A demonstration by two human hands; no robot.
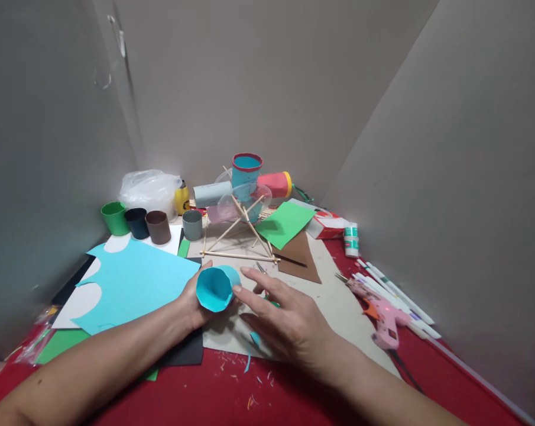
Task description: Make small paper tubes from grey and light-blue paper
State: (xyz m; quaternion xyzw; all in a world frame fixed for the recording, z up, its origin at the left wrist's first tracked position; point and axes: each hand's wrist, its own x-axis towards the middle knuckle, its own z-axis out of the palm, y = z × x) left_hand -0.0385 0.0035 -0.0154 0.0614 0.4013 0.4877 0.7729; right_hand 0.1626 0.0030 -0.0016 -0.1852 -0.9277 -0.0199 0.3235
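Note:
A light blue paper cup (214, 290) lies tilted in my left hand (197, 299), its open mouth facing me. The fingers of that hand are wrapped round its far side and partly hidden by it. My right hand (289, 313) is stretched out from the right, fingers apart, with a fingertip at the cup's right edge. Under my right hand, scissors (262, 268) with a green handle are mostly covered. A frame of thin wooden sticks (240, 255) stands just beyond the cup.
Light blue foam sheet (147, 284) with cut-out curves lies left. Green (115, 219), black (136, 223), brown (158, 228) and grey cups (192, 225) stand behind it. A pink glue gun (385, 316) lies right, beside white sticks (395, 296). A taller blue cup (246, 177) stands at the back.

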